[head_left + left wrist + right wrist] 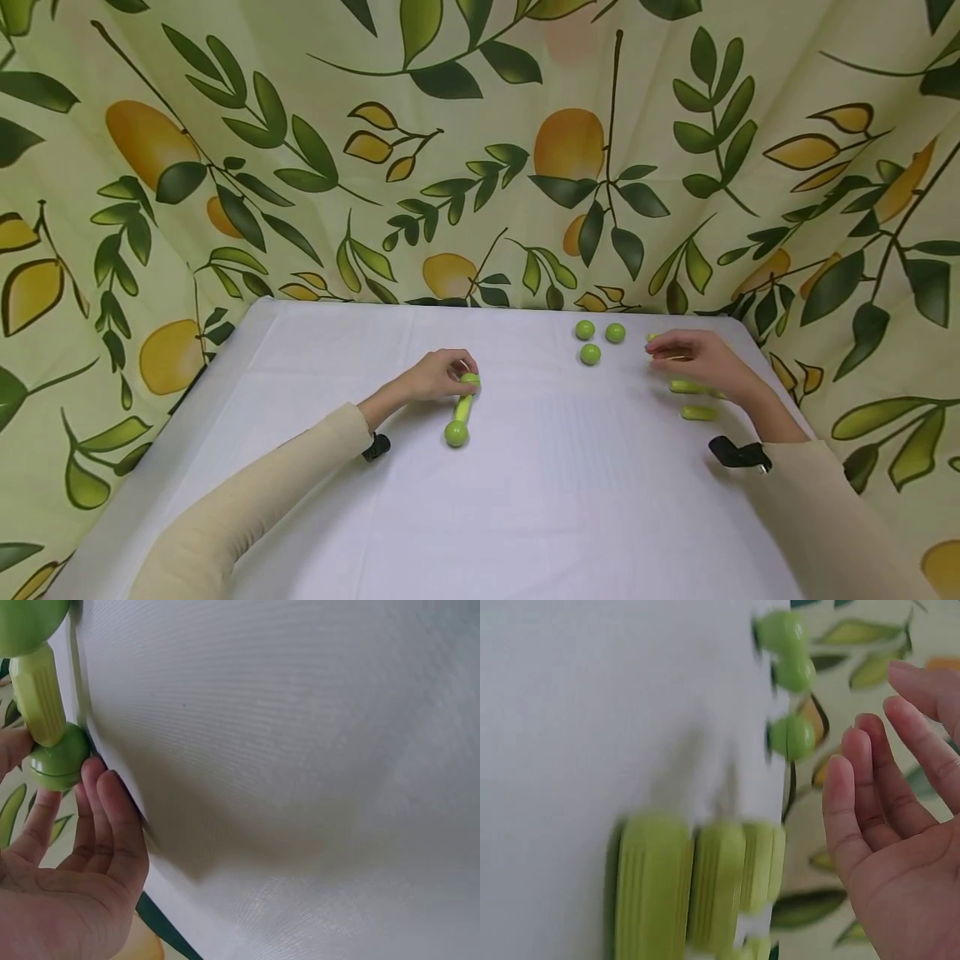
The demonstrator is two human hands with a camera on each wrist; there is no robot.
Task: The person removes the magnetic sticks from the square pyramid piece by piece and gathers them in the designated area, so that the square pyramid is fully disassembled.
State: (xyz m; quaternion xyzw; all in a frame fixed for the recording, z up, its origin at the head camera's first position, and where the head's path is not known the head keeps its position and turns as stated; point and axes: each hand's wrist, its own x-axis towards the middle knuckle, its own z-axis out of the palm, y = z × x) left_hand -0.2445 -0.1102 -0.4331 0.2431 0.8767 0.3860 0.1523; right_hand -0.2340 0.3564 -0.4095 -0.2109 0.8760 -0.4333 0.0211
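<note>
My left hand (437, 375) holds the far green ball (64, 759) of a joined piece between thumb and fingers. A light green ridged rod (463, 407) runs from that ball to a second green ball (456, 433) nearer to me. The piece stays at the tabletop, partly covered by the hand in the head view. Over at the right, my right hand (699, 360) hovers with loosely bent fingers and nothing in them. Beneath it lie several loose ridged rods (654, 889), some hidden by the hand in the head view.
Three loose green balls (590, 354) sit near the back edge, left of the right hand. A white cloth covers the table (525, 508). Behind it hangs a curtain (480, 133) printed with leaves and orange fruit, close to the table's back edge.
</note>
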